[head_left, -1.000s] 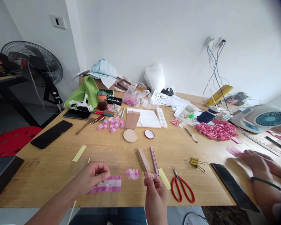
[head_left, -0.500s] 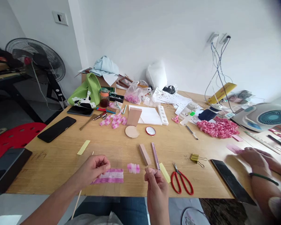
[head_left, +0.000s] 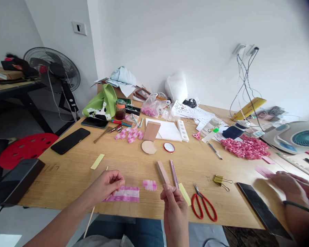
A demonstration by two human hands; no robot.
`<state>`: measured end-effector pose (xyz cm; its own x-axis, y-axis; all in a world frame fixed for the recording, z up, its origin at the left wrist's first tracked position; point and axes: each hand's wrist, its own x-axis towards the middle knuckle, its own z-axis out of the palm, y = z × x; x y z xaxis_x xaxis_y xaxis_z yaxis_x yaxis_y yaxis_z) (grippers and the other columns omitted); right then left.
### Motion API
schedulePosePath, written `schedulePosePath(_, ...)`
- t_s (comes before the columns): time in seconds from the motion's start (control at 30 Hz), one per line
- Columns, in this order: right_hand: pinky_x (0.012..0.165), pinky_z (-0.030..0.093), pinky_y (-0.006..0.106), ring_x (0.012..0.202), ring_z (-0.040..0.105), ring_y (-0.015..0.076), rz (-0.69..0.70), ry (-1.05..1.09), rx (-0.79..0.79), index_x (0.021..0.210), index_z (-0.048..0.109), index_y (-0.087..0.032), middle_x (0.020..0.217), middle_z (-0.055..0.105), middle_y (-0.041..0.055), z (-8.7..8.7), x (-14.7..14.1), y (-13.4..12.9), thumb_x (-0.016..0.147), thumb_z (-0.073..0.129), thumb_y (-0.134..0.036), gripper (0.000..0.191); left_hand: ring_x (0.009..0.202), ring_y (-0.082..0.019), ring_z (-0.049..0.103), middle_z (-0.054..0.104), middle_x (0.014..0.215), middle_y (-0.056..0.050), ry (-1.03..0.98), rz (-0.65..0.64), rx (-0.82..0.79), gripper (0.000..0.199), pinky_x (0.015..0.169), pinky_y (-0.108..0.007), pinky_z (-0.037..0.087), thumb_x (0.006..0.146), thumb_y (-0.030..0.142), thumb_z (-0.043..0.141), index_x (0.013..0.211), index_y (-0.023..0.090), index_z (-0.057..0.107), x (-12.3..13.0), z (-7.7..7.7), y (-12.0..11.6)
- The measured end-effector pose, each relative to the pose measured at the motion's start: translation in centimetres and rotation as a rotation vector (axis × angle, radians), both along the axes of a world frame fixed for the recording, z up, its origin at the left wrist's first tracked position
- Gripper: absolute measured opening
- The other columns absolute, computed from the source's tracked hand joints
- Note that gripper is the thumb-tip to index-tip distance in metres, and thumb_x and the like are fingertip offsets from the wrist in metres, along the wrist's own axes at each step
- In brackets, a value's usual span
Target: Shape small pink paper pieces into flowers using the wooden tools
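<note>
My left hand (head_left: 110, 185) is closed, thumb against curled fingers, over the left end of a pink-and-white striped strip (head_left: 127, 195). What its fingertips hold, if anything, is hidden. The strip lies on a clear plastic sheet (head_left: 128, 214) that reaches past the table's front edge. A thin wooden stick (head_left: 89, 222) passes under my left forearm. My right hand (head_left: 173, 202) is raised in a pinch near the front edge; anything in it is too small to make out. Between the hands lies a small fringed pink-and-white piece (head_left: 149, 185).
Right of my hands are red-handled scissors (head_left: 204, 207), a binder clip (head_left: 218, 179) and a black slab (head_left: 260, 207). Beyond are a wooden block (head_left: 162, 172), a pink cutter (head_left: 174, 173) and a wooden disc (head_left: 149, 147). Another person's hands (head_left: 290, 183) rest at far right.
The camera view has turned slightly, so the scene sits further right and lower. Both hands keep nearly the same poses and places over the table.
</note>
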<state>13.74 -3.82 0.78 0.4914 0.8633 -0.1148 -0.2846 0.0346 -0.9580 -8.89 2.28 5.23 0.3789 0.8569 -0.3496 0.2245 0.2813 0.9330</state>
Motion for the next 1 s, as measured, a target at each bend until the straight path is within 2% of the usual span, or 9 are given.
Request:
schedulePosePath(0.13,0.063,0.030,0.026,0.064,0.035,0.0124,-0.012,-0.022,-0.005,0.059,0.051,-0.020,0.059,0.044,-0.0054,0.3,-0.2,0.3,0.075,0.073,-0.046,0.038,0.042,-0.006,0.037,0.051,0.059,0.006,0.011,0.004,0.061,0.036,0.040,-0.018,0.030,0.073,0.053,0.063,0.069,0.018,0.055,-0.3,-0.5,0.0)
schedulePosePath(0.23,0.062,0.029,0.026,0.063,0.034,0.0123,-0.022,-0.016,-0.010,0.057,0.050,-0.020,0.057,0.043,-0.0057,0.5,-0.5,0.6,0.073,0.074,-0.047,0.040,0.059,-0.011,0.052,0.059,0.070,0.001,0.048,0.034,0.206,0.033,0.055,-0.021,0.043,0.077,0.049,0.060,0.077,0.017,0.064,-0.4,-0.7,0.2)
schedulePosePath(0.3,0.062,0.028,0.026,0.062,0.034,0.0122,-0.028,-0.004,-0.014,0.056,0.049,-0.020,0.056,0.042,-0.0059,0.7,-0.8,0.8,0.072,0.075,-0.047,0.041,0.074,-0.016,0.058,0.063,0.082,-0.003,0.080,0.075,0.321,0.032,0.065,-0.025,0.046,0.080,0.048,0.057,0.084,0.017,0.067,-0.5,-0.7,0.3)
schedulePosePath(0.4,0.061,0.028,0.026,0.062,0.032,0.0120,-0.024,0.013,-0.011,0.055,0.048,-0.020,0.056,0.041,-0.0061,1.2,-1.1,1.1,0.070,0.077,-0.045,0.041,0.092,-0.020,0.060,0.064,0.098,-0.007,0.126,0.170,0.513,0.033,0.079,-0.030,0.047,0.087,0.047,0.049,0.093,0.019,0.067,-0.6,-0.4,0.4)
schedulePosePath(0.5,0.061,0.028,0.026,0.062,0.032,0.0120,-0.015,0.028,0.001,0.053,0.047,-0.020,0.055,0.040,-0.0060,1.6,-1.3,1.4,0.069,0.077,-0.045,0.043,0.099,-0.021,0.059,0.064,0.101,-0.007,0.174,0.260,0.679,0.032,0.087,-0.033,0.045,0.092,0.044,0.044,0.096,0.021,0.065,-0.5,0.4,0.3)
schedulePosePath(0.6,0.061,0.028,0.026,0.061,0.031,0.0121,0.001,0.024,0.010,0.052,0.046,-0.020,0.054,0.040,-0.0059,1.9,-1.5,1.7,0.069,0.077,-0.046,0.044,0.097,-0.021,0.059,0.066,0.097,-0.007,0.209,0.236,0.763,0.028,0.087,-0.034,0.045,0.092,0.040,0.045,0.093,0.021,0.065,0.0,1.0,-0.2)
schedulePosePath(0.73,0.060,0.028,0.026,0.060,0.031,0.0119,0.012,0.017,0.028,0.051,0.047,-0.020,0.052,0.040,-0.0058,2.2,-1.9,2.0,0.067,0.077,-0.046,0.043,0.090,-0.021,0.060,0.067,0.088,-0.005,0.241,0.115,0.804,0.016,0.082,-0.033,0.045,0.086,0.030,0.052,0.089,0.021,0.065,1.2,1.1,-0.7)
schedulePosePath(0.87,0.059,0.028,0.027,0.059,0.031,0.0116,-0.004,0.015,0.053,0.050,0.046,-0.020,0.051,0.040,-0.0057,2.7,-2.0,2.0,0.066,0.077,-0.047,0.043,0.078,-0.019,0.059,0.066,0.074,-0.002,0.230,0.077,0.742,0.018,0.074,-0.030,0.044,0.083,0.025,0.051,0.071,0.020,0.064,2.2,1.0,-1.2)
schedulePosePath(1.0,0.060,0.029,0.027,0.059,0.032,0.0116,-0.022,-0.023,0.086,0.048,0.045,-0.021,0.050,0.038,-0.0057,3.4,-1.8,1.7,0.067,0.075,-0.050,0.046,0.080,-0.019,0.062,0.068,0.080,-0.004,0.112,0.082,0.620,0.017,0.074,-0.028,0.046,0.081,0.029,0.055,0.079,0.019,0.068,2.8,1.2,-2.0)
